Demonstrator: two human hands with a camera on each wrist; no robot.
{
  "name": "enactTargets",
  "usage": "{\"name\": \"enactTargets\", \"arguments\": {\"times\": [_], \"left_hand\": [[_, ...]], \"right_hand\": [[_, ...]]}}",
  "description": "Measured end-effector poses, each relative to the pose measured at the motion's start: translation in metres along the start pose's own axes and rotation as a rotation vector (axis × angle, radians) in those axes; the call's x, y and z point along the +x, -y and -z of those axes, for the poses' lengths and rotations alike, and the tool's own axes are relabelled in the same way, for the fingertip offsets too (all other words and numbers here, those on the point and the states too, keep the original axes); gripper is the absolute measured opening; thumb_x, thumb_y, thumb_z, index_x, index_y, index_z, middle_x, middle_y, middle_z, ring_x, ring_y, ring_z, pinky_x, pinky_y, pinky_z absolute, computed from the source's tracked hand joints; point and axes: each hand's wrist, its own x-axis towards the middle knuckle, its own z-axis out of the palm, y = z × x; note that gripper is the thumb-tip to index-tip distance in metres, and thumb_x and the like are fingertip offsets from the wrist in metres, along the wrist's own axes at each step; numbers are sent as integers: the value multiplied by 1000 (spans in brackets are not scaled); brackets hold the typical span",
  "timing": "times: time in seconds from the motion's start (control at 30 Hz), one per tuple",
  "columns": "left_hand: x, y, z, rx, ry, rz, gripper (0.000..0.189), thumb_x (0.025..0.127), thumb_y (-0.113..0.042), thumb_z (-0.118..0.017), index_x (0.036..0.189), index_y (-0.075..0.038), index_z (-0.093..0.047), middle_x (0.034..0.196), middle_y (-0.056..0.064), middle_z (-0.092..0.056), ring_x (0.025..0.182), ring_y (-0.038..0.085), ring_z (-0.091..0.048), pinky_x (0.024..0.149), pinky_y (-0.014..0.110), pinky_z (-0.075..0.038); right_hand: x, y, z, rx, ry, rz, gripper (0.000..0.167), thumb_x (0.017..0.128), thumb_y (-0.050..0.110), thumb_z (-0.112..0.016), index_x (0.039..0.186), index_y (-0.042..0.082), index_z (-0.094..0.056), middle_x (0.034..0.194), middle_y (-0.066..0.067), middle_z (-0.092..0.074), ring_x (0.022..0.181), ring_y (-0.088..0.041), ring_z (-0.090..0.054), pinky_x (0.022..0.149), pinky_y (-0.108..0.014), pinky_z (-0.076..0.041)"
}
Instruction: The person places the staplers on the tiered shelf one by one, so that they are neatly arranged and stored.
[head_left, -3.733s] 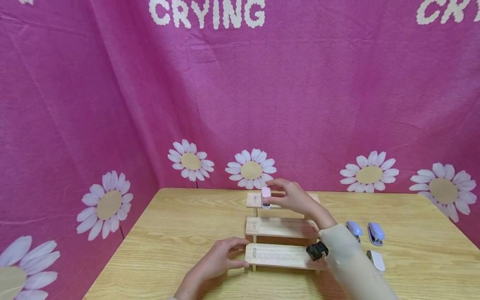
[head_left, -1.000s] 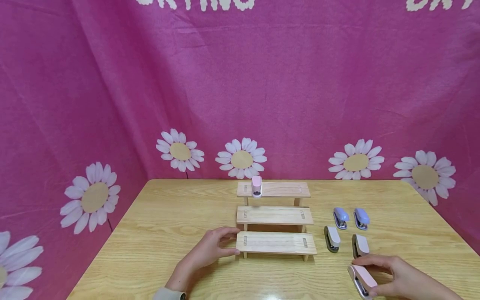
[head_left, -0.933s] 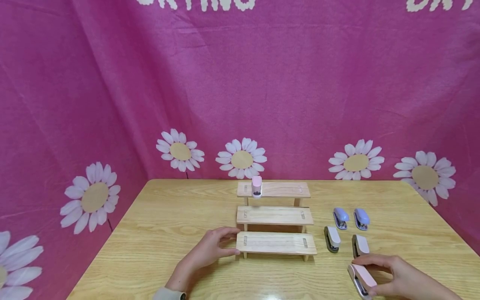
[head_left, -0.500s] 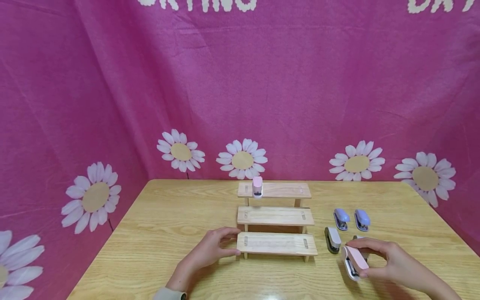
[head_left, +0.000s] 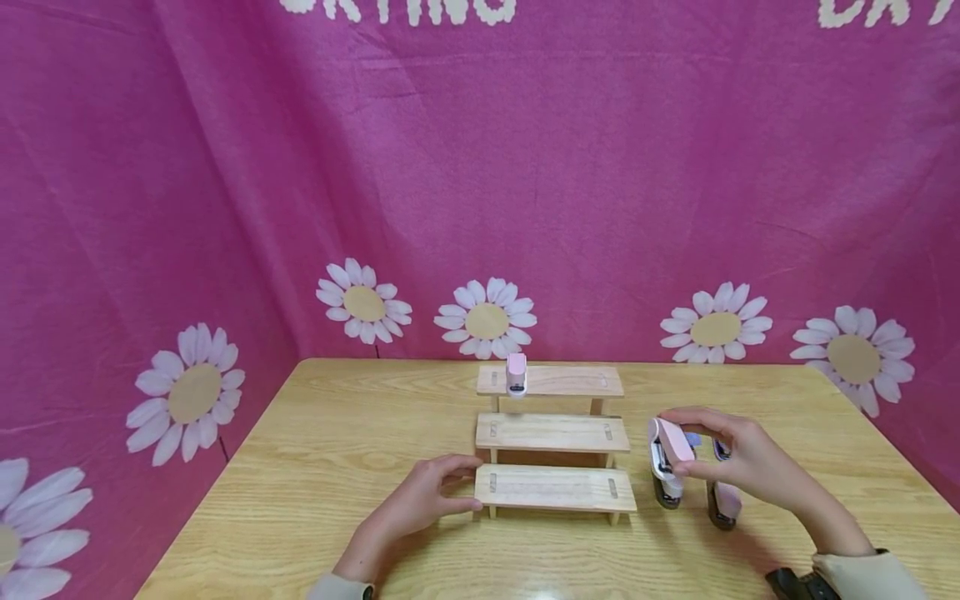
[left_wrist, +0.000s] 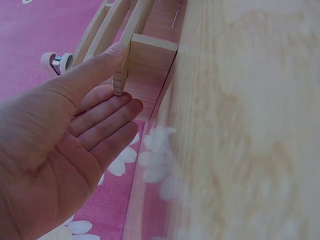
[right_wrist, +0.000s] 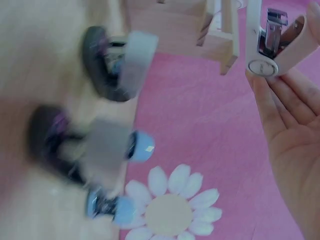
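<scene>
In the head view, my right hand pinches a pink-and-white stapler above the table, right of a three-step wooden shelf. The right wrist view has this stapler at its upper right, its side toward the camera. My left hand holds the left end of the lowest step between thumb and fingers. In the left wrist view, the thumb and fingers of that hand lie on either side of the board end. Another pink stapler stands toward the left of the top step.
Beneath the right hand are a dark-based stapler, partly hidden, and a second one. Two purple staplers are mostly covered by the hand and appear bluish in the right wrist view. A pink flowered cloth hangs behind the table.
One pink stapler was set on the top step. My right hand then took another from the table's near right, raised it and carried it leftward and away. The left hand stays put.
</scene>
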Motion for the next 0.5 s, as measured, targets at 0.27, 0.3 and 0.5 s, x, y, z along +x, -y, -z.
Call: {"name": "enactTargets", "arguments": {"times": [0.27, 0.3, 0.5], "left_hand": [[-1, -1, -1, 1, -3, 3, 52, 85, -27, -76, 129, -4, -60, 128, 12, -66, 116, 26, -65, 101, 35, -55], [-1, -1, -1, 2, -4, 4, 51, 85, -27, -76, 128, -5, -61, 128, 12, -66, 116, 26, -65, 101, 35, -54], [-1, -2, -1, -1, -11, 1, 52, 84, -26, -77, 129, -4, -61, 128, 12, -66, 116, 25, -65, 101, 35, -54]], "right_hand": [[39, 8, -7, -87, -42, -28, 53, 78, 13, -82, 127, 10, -63, 122, -8, -69, 113, 16, -52, 100, 3, -33], [44, 9, -8, -96, -43, -31, 53, 79, 14, -82, 128, 10, -63, 122, -9, -69, 112, 16, -52, 100, 3, -32], [69, 10, -22, -147, -56, -35, 51, 80, 21, -82, 126, 11, -64, 122, -6, -70, 111, -5, -64, 102, -22, -51]]}}
